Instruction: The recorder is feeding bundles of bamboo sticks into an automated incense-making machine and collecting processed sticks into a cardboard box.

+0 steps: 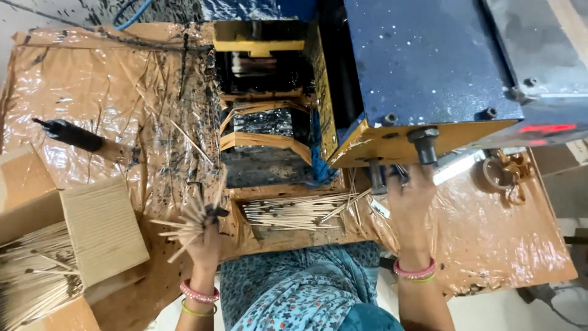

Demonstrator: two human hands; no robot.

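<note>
My left hand [205,242] grips a fanned bunch of thin bamboo sticks [184,224] at the left of the blue machine's feed tray. More pale sticks [294,211] lie in a loose pile in the tray in front of me. My right hand [409,199] reaches up under the machine's yellow edge [392,144], fingers spread near two dark bolts [424,144]; it holds nothing I can see. Pink and green bangles sit on both wrists.
A blue and yellow machine [429,61] fills the upper right, with a black, sooty chute [263,122] in the middle. Brown plastic sheeting [92,92] covers the table. A cardboard box of sticks [43,270] stands at lower left. A black-tipped stick roll [73,135] lies left.
</note>
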